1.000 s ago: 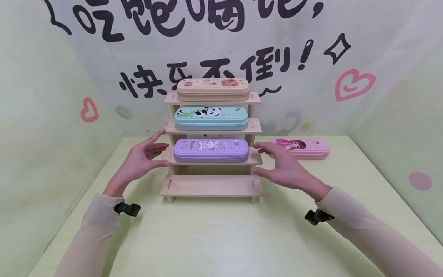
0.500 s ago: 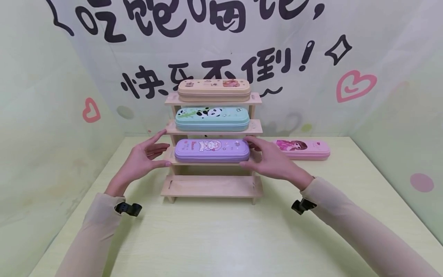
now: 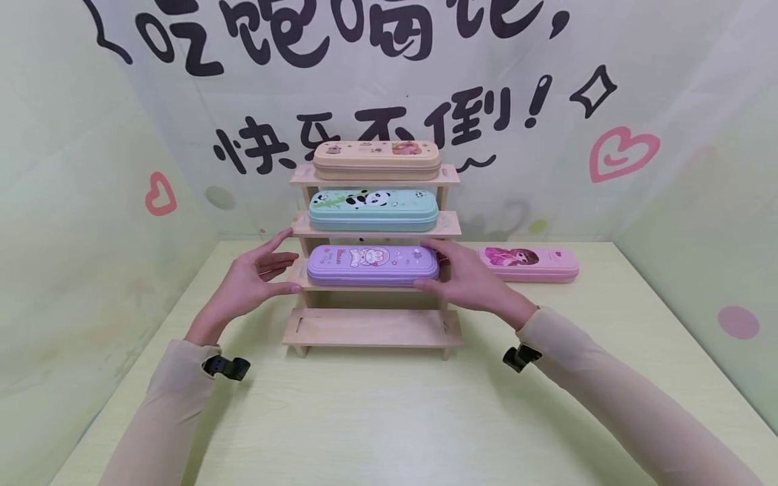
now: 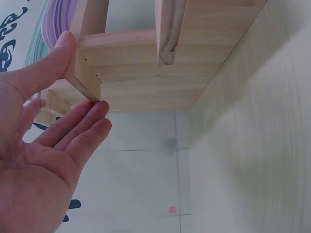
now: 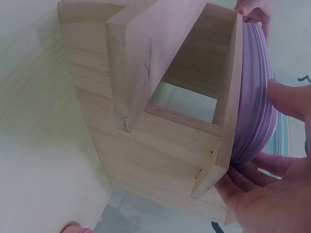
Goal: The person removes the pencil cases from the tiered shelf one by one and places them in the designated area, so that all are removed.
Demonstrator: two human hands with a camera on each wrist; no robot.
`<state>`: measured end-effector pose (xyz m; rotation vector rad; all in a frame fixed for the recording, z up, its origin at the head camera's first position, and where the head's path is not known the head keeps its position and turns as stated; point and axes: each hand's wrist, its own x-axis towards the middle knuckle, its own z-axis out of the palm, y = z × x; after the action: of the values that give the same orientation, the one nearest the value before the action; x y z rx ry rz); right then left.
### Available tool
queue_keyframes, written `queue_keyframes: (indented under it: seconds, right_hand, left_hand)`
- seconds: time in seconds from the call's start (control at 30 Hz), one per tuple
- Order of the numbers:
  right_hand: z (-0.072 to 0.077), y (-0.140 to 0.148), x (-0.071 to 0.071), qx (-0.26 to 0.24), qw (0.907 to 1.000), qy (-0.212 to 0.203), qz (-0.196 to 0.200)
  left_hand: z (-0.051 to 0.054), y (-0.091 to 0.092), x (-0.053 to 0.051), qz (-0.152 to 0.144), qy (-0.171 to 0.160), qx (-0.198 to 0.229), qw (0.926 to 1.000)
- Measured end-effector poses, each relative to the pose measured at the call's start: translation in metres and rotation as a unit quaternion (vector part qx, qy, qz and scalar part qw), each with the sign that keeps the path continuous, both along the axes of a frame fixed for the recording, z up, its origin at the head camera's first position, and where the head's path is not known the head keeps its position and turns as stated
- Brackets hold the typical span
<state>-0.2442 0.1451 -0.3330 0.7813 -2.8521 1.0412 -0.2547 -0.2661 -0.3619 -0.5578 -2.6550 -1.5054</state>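
On the second tier from the bottom of a stepped wooden shelf [image 3: 372, 327] lies a purple pencil case [image 3: 365, 265]. The right hand [image 3: 474, 277] grips the right end of this case, thumb at the front and fingers behind; the right wrist view shows the thumb against the zipped side of the purple case [image 5: 252, 92]. At the left end of the same tier, the left hand [image 3: 246, 277] touches the board's edge with thumb and fingertips. In the left wrist view the left hand [image 4: 53, 131] has its fingers extended against the wood.
A mint panda case [image 3: 372, 209] and a beige case [image 3: 377, 160] lie on the two upper tiers. Right of the shelf, a pink case [image 3: 535, 264] lies on the table [image 3: 389, 418], partly behind the right hand. A printed cloth stands behind.
The right hand has moved left from beside the shelf onto the purple case's right end and closed around it. The left hand has stayed at the shelf's left edge.
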Motion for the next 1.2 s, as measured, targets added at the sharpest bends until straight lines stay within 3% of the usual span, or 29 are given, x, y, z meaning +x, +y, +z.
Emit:
queue_keyframes:
  seconds: [0.87, 1.2]
  right_hand:
    - [0.004, -0.002, -0.009, -0.009, 0.9997, 0.003, 0.022]
    - [0.009, 0.009, -0.007, -0.015, 0.9983, -0.041, 0.039]
  left_hand:
    - [0.0, -0.002, -0.001, 0.0, 0.003, -0.003, 1.0]
    - [0.0, 0.0, -0.001, 0.0, 0.007, -0.01, 0.9999]
